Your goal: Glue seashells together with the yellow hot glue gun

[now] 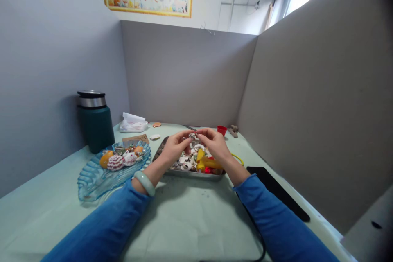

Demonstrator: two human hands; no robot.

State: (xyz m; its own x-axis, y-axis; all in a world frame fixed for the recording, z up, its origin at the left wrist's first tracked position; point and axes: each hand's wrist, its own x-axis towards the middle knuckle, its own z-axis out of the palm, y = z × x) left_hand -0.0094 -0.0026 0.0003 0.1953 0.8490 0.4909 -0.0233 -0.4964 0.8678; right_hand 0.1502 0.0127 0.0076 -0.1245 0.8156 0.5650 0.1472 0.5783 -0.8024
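Observation:
Above a metal tray [196, 176], both my hands meet with their fingertips pinched. A small pale, silvery piece [193, 134] is held between them, too small to name surely. My left hand [175, 146] closes on its left side, with a pale green bangle [144, 183] on the wrist. From the other side my right hand [216, 146] pinches it. Below lie many white shells [186, 166] in the tray. A yellow glue gun [200, 161] with red parts rests at the tray's right, partly hidden under my right hand and wrist.
A blue glass dish [95, 186] with shells and orange pieces stands left, before a dark green bottle [95, 125]. Tissues [133, 123], a red cup [222, 130] and a brown object [233, 130] sit at the back. A black flat pad [278, 192] lies right. Partitions enclose the table.

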